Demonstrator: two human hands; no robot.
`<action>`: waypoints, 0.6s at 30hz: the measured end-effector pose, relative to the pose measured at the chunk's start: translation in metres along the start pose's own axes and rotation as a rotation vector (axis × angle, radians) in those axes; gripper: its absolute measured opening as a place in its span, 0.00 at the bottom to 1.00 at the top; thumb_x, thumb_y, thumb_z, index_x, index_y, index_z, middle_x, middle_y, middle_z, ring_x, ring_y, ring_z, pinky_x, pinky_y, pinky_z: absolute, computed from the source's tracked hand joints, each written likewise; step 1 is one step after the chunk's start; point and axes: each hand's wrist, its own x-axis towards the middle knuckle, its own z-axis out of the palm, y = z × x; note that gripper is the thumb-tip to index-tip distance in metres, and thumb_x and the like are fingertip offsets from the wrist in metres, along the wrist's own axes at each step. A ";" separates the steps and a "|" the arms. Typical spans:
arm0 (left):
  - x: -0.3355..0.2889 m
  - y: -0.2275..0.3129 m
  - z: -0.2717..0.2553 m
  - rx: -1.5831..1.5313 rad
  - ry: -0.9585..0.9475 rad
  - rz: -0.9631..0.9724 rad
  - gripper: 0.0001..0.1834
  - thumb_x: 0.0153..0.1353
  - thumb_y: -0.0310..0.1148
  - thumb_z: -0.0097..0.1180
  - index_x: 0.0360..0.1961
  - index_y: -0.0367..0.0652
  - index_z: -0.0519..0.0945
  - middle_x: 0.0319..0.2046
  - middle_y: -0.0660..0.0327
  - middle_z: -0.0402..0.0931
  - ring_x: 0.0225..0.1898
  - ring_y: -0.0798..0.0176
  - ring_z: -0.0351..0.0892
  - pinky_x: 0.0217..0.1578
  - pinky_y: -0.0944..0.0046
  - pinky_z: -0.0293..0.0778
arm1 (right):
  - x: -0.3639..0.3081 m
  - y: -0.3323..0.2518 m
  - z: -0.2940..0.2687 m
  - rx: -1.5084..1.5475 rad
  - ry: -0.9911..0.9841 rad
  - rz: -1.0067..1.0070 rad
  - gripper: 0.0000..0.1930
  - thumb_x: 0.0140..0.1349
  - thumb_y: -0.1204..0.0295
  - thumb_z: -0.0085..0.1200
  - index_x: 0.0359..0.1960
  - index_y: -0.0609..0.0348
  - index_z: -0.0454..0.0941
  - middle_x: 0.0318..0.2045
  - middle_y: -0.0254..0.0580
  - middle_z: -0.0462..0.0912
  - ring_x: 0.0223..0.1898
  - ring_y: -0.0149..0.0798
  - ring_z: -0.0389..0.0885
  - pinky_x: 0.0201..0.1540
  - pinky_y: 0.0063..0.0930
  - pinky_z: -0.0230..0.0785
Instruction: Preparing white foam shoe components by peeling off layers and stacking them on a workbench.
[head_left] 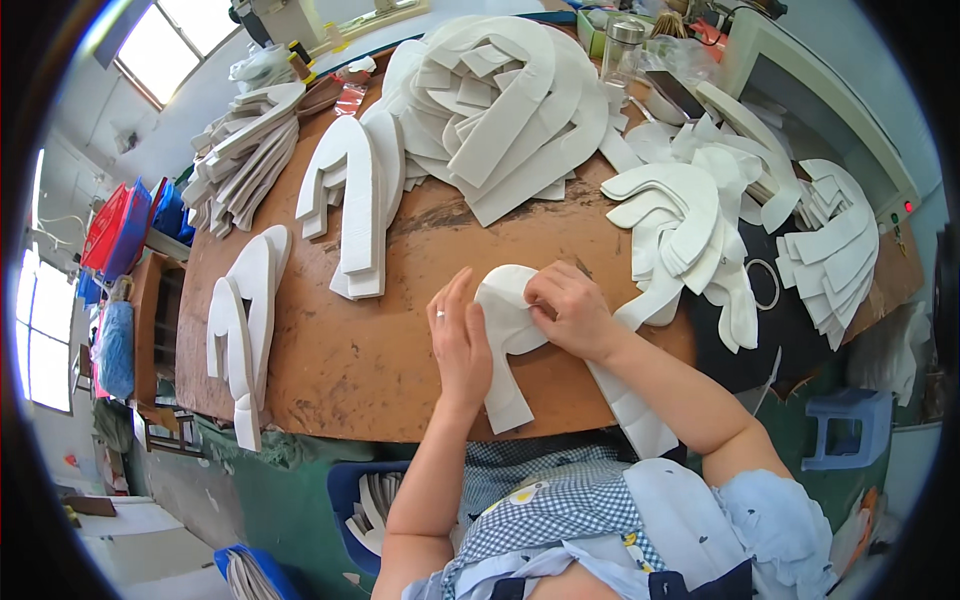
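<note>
A white U-shaped foam pad (503, 320) lies on the brown table in front of me, its curve pointing away. My left hand (462, 345) rests along the pad's left edge, fingers stretched out and a ring on one of them. With bent fingers, my right hand (575, 312) pinches the pad near the right of its curve. Whatever lies under those fingertips is hidden. Another long white foam strip (632, 412) runs beneath my right forearm to the table's front edge; where it joins other pieces cannot be seen.
A big heap of white foam pads (520, 120) fills the far middle of the brown table (330, 350). Smaller stacks (365, 200) stand left, and curved white pieces (680, 220) lie right on black cloth (715, 325). A blue bin (345, 500) and blue stool (848, 425) stand below.
</note>
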 end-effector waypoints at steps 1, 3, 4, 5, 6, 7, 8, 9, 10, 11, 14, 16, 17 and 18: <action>0.007 -0.003 -0.004 -0.098 -0.150 -0.069 0.17 0.73 0.33 0.45 0.55 0.35 0.78 0.55 0.49 0.76 0.57 0.46 0.71 0.61 0.54 0.65 | 0.000 0.000 -0.001 0.062 -0.012 -0.008 0.08 0.48 0.82 0.60 0.30 0.56 0.78 0.33 0.38 0.82 0.39 0.44 0.81 0.43 0.35 0.74; 0.017 -0.006 -0.003 -0.115 -0.350 -0.101 0.26 0.78 0.42 0.34 0.47 0.37 0.84 0.51 0.56 0.79 0.53 0.50 0.73 0.59 0.58 0.66 | -0.007 -0.002 -0.006 0.143 -0.061 -0.027 0.06 0.49 0.79 0.60 0.28 0.57 0.77 0.29 0.39 0.80 0.35 0.45 0.80 0.39 0.36 0.74; 0.020 -0.006 -0.003 -0.120 -0.354 -0.092 0.26 0.78 0.42 0.34 0.47 0.37 0.84 0.51 0.56 0.79 0.53 0.50 0.73 0.59 0.58 0.66 | -0.010 -0.003 -0.008 0.227 -0.110 -0.048 0.05 0.50 0.77 0.60 0.27 0.57 0.75 0.25 0.40 0.78 0.31 0.46 0.79 0.35 0.37 0.73; 0.025 -0.009 -0.004 -0.096 -0.419 -0.123 0.26 0.78 0.42 0.34 0.47 0.38 0.85 0.51 0.57 0.80 0.54 0.51 0.73 0.59 0.58 0.67 | -0.015 -0.013 -0.014 0.369 -0.259 -0.010 0.05 0.51 0.80 0.61 0.27 0.57 0.77 0.28 0.39 0.80 0.32 0.45 0.80 0.37 0.35 0.74; 0.031 -0.013 -0.005 -0.072 -0.486 -0.153 0.27 0.78 0.43 0.34 0.46 0.39 0.85 0.51 0.58 0.80 0.54 0.52 0.73 0.59 0.58 0.67 | -0.022 -0.026 -0.025 0.509 -0.406 0.031 0.06 0.51 0.82 0.61 0.27 0.57 0.78 0.30 0.38 0.82 0.33 0.44 0.82 0.39 0.34 0.75; 0.031 -0.018 -0.007 -0.064 -0.527 -0.203 0.19 0.73 0.41 0.47 0.48 0.40 0.85 0.53 0.61 0.78 0.55 0.53 0.73 0.59 0.58 0.68 | -0.028 -0.042 -0.037 0.741 -0.544 0.032 0.06 0.53 0.82 0.61 0.28 0.58 0.78 0.32 0.39 0.83 0.34 0.43 0.83 0.39 0.33 0.75; 0.031 -0.014 -0.008 -0.068 -0.530 -0.207 0.19 0.73 0.41 0.47 0.48 0.40 0.85 0.53 0.61 0.78 0.55 0.53 0.73 0.59 0.58 0.68 | -0.030 -0.057 -0.053 0.978 -0.682 0.037 0.05 0.54 0.82 0.62 0.28 0.58 0.79 0.33 0.40 0.84 0.35 0.42 0.83 0.40 0.33 0.75; 0.031 -0.007 -0.008 -0.029 -0.549 -0.164 0.15 0.68 0.38 0.54 0.48 0.41 0.85 0.54 0.62 0.77 0.56 0.55 0.72 0.60 0.59 0.67 | -0.028 -0.068 -0.075 1.046 -0.752 0.012 0.04 0.56 0.81 0.62 0.28 0.60 0.79 0.34 0.42 0.84 0.35 0.42 0.84 0.39 0.32 0.76; 0.029 -0.003 -0.013 0.021 -0.560 -0.127 0.15 0.62 0.34 0.61 0.49 0.43 0.85 0.56 0.63 0.76 0.57 0.56 0.71 0.60 0.60 0.66 | -0.024 -0.079 -0.095 1.126 -0.829 -0.025 0.04 0.58 0.81 0.62 0.28 0.61 0.79 0.35 0.44 0.85 0.36 0.42 0.84 0.39 0.32 0.76; 0.024 -0.008 -0.017 0.028 -0.546 -0.121 0.22 0.51 0.29 0.69 0.50 0.44 0.85 0.58 0.63 0.74 0.58 0.56 0.71 0.61 0.59 0.67 | -0.017 -0.084 -0.113 1.156 -0.777 -0.057 0.05 0.57 0.80 0.63 0.28 0.62 0.78 0.35 0.44 0.85 0.36 0.42 0.85 0.39 0.32 0.77; 0.020 -0.003 -0.018 0.077 -0.580 -0.081 0.27 0.53 0.33 0.69 0.56 0.42 0.79 0.62 0.58 0.70 0.61 0.51 0.70 0.61 0.55 0.69 | -0.014 -0.069 -0.162 1.253 -0.301 0.029 0.05 0.59 0.81 0.62 0.32 0.62 0.77 0.31 0.38 0.83 0.31 0.30 0.82 0.35 0.23 0.74; 0.008 0.008 -0.015 0.158 -0.474 -0.115 0.32 0.52 0.33 0.69 0.59 0.40 0.76 0.61 0.54 0.69 0.61 0.50 0.69 0.60 0.54 0.70 | -0.015 -0.050 -0.182 1.218 0.140 0.221 0.10 0.54 0.80 0.65 0.35 0.62 0.75 0.29 0.34 0.81 0.28 0.28 0.80 0.31 0.22 0.71; 0.003 0.010 -0.015 0.237 -0.371 -0.157 0.36 0.51 0.34 0.70 0.62 0.38 0.72 0.60 0.51 0.67 0.60 0.48 0.69 0.60 0.53 0.70 | -0.008 -0.038 -0.187 0.927 0.230 0.299 0.09 0.57 0.79 0.63 0.36 0.62 0.74 0.28 0.32 0.79 0.28 0.25 0.77 0.32 0.20 0.68; 0.002 0.011 -0.020 0.241 -0.365 -0.165 0.36 0.51 0.34 0.70 0.62 0.38 0.72 0.60 0.51 0.67 0.60 0.48 0.69 0.60 0.53 0.70 | 0.004 -0.024 -0.189 0.633 0.311 0.366 0.08 0.59 0.78 0.61 0.37 0.61 0.73 0.27 0.30 0.77 0.28 0.22 0.74 0.33 0.17 0.65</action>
